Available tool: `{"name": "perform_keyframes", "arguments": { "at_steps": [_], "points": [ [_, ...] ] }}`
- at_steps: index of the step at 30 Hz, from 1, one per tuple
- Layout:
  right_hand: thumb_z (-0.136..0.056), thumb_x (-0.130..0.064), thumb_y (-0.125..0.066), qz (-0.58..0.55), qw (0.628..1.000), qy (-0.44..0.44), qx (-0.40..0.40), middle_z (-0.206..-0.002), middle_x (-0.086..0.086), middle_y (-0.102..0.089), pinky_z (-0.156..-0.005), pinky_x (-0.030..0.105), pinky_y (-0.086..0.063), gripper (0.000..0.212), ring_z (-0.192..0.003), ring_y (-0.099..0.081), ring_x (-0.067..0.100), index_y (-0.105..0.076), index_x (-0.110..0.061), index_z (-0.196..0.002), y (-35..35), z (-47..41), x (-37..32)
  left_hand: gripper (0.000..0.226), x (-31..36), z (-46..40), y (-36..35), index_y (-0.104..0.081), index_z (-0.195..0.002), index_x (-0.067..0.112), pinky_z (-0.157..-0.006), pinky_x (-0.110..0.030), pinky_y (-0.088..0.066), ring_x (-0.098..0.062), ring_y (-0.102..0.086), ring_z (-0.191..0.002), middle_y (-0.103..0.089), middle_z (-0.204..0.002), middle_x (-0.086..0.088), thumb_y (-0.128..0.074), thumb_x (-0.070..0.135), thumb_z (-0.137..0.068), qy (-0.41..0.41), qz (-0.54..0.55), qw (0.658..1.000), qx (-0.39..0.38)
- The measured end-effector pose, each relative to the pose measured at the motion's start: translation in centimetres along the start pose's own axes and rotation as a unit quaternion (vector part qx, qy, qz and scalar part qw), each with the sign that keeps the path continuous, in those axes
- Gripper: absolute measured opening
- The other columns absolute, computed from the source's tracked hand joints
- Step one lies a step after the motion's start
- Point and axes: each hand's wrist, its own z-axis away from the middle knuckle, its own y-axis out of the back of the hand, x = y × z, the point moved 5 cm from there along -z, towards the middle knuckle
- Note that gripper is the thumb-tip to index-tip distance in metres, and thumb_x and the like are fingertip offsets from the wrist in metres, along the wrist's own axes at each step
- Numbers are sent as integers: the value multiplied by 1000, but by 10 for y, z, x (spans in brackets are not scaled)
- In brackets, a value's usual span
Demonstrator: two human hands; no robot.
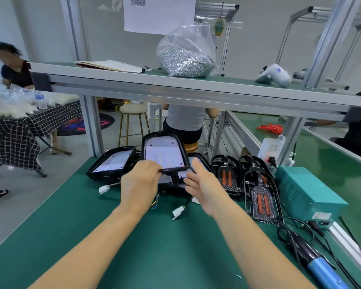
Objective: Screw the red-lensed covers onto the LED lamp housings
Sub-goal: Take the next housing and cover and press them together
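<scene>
We're early: left hand (pixel 141 185) pinching housing (pixel 165 152), right hand (pixel 204 184) loose, covers (pixel 261 202) & driver (pixel 321 265) untouched, no screws in yet.

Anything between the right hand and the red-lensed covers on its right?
Nothing visible. The right hand is open beside the lifted housing the left hand pinches; only bare green mat separates it from the nearest red-lensed cover.

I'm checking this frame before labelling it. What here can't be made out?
All in the head view:
- Lower housings: largely hidden behind the left hand, the right hand and the lifted housing.
- Blue screwdriver: cut off by the bottom edge; its tip is out of frame.
- Screws in the bag: too small to count.
- Rear red-lensed covers: partly overlapped by the front one.
</scene>
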Motion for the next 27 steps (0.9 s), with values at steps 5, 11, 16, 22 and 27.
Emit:
{"name": "perform_keyframes", "arguments": {
  "at_steps": [5, 11, 16, 22, 27],
  "points": [
    [-95, -18, -58, -26, 1000, 1, 15, -82, 0, -71, -64, 40, -60, 7, -71, -71, 20, -64, -17, -98, 11, 4, 5, 9, 37, 44, 11, -69, -78, 7, -58, -35, -53, -23, -65, -75, -65, -79, -2, -61, 6, -82, -61, 41, 997, -10],
    [-92, -1, -53, 23, 998, 65, 10, -78, 1, -64, -58, 27, -44, 21, -71, -52, 21, -66, -17, -97, 41, 31, 22, 25, 33, 69, 22, -70, -99, 20, -94, -19, -43, -4, -57, -110, -63, -113, 11, -59, 36, -84, 89, 321, 942, -47],
    [-92, -1, -53, 51, 998, 47, -11, -71, 0, -54, -63, 27, -36, 21, -65, -42, 19, -68, -14, -102, 53, 54, 44, 43, 7, 82, 2, -43, -128, 34, -100, -26, -38, -8, -51, -118, -51, -134, 5, -60, 40, -89, 438, 474, 757, -104],
    [-92, 2, -53, 83, 994, 29, -61, -94, 22, -67, -75, 30, -41, 25, -80, -53, 21, -64, -6, -113, 48, 85, 73, 50, 27, 108, -22, -57, -123, 9, -75, -37, -54, -29, -69, -97, -70, -113, -11, -68, 29, -78, 546, 590, 554, -215],
    [-92, 0, -52, 215, 975, 50, -21, -63, -12, -57, -54, 18, -34, 24, -58, -43, 10, -65, -16, -103, 63, 91, 83, 30, 29, 130, -40, -57, -117, 1, -75, -41, -53, -34, -64, -90, -66, -112, -21, -52, -8, -89, 575, 524, 592, -210]
  ]
}}
